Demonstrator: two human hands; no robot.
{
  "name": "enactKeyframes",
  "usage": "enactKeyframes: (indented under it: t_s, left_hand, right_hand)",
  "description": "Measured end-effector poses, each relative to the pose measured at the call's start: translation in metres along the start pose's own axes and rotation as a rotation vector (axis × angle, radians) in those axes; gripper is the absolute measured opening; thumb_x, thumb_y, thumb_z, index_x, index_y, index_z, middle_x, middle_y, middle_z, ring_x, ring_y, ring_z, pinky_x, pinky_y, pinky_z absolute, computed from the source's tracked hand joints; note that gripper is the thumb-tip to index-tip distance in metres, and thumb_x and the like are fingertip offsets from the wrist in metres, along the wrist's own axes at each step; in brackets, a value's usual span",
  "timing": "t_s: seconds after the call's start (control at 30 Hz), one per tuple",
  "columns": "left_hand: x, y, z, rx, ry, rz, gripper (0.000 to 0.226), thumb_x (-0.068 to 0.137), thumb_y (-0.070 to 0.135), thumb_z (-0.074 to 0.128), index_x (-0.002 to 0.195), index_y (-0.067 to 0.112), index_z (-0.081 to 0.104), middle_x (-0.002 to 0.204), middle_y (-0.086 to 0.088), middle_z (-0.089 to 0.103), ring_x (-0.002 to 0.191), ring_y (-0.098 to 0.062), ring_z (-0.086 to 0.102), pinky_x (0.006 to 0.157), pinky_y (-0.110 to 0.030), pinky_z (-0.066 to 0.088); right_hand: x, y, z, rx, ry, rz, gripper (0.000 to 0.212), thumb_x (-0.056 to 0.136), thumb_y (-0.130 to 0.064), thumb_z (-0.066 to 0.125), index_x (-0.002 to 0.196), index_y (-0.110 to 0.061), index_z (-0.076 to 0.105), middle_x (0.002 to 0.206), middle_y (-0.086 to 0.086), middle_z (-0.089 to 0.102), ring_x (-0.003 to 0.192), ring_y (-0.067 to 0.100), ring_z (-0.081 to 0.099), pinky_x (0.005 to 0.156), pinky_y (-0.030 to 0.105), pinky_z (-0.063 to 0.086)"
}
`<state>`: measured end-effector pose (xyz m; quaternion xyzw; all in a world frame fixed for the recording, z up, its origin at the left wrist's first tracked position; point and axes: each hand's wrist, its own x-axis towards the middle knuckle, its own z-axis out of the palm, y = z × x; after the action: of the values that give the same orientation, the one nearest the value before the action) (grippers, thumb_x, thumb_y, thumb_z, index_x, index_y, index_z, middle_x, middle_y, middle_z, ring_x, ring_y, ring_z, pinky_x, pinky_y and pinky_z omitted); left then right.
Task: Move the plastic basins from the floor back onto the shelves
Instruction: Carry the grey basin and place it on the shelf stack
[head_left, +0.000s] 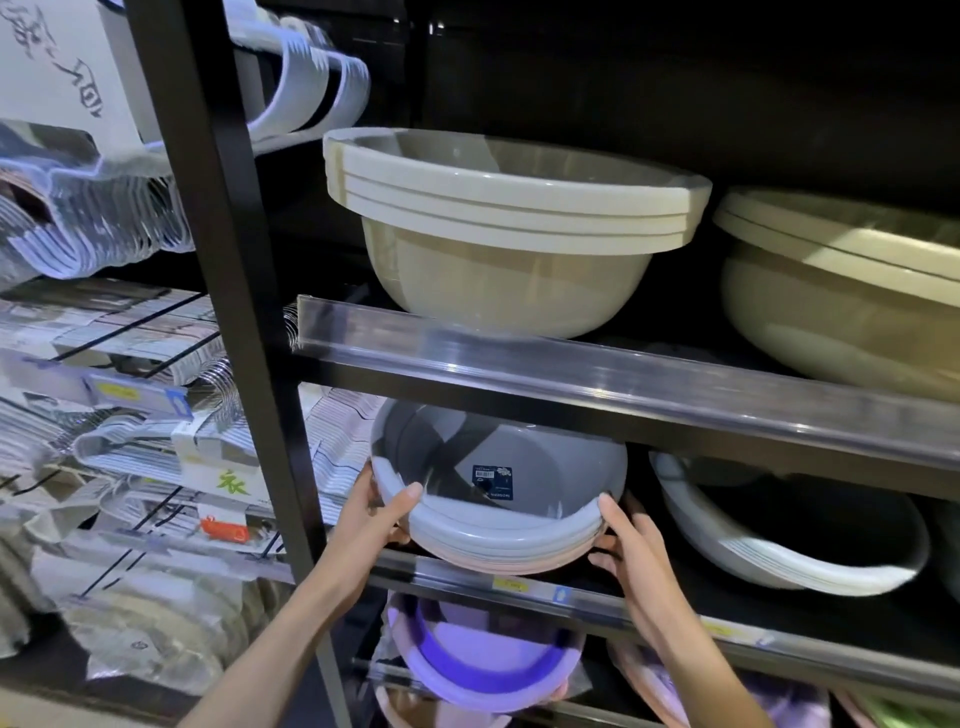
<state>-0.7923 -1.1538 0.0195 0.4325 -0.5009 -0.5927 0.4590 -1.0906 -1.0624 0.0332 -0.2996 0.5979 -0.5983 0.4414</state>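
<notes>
- Head view, far left: packs of white hangers (98, 208) lie piled on wire racks beside a black upright post (228, 291).
- Just right of the post, the left hand (374, 512) grips the left rim of a nested stack of grey basins (498, 499), thumb over the rim's top and fingers hidden beneath.
- That stack sits tilted toward the camera at the front edge of the middle shelf (597, 587); a dark label shows inside the top basin.
- Above it, a stack of beige basins (509, 228) stands on the upper shelf (623, 374).
- Below it, a purple basin (483, 660) lies on the lowest level.
- The right hand (631, 535) grips the stack's right rim, thumb on top and fingers curled under.
- Further right, a tilted stack of white basins (779, 540) rests on the middle shelf, and a large cream basin (841, 291) sits on the upper one.
</notes>
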Motion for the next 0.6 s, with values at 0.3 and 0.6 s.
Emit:
enactKeyframes:
  t_s: [0.3,0.6]
  left_hand:
    - [0.008,0.005,0.004,0.010,0.003,-0.023,0.069,0.070,0.055,0.078,0.126,0.021,0.058,0.113,-0.016,0.073,0.092,-0.026,0.073,0.069,-0.034,0.057]
    - [0.027,0.011,0.010,0.048,0.045,-0.101,0.087,0.058,0.066,0.081,0.121,0.010,0.057,0.107,-0.011,0.073,0.081,-0.021,0.067,0.062,-0.032,0.053]
  right_hand:
    - [0.017,0.001,0.000,-0.015,0.028,-0.008,0.035,0.096,-0.023,0.057,0.126,-0.006,0.062,0.083,0.003,0.071,0.068,0.014,0.058,0.051,0.022,0.048]
    - [0.030,-0.011,0.011,0.037,0.117,0.030,0.047,0.093,-0.030,0.066,0.137,-0.018,0.057,0.097,0.007,0.068,0.071,0.017,0.057,0.057,0.028,0.048]
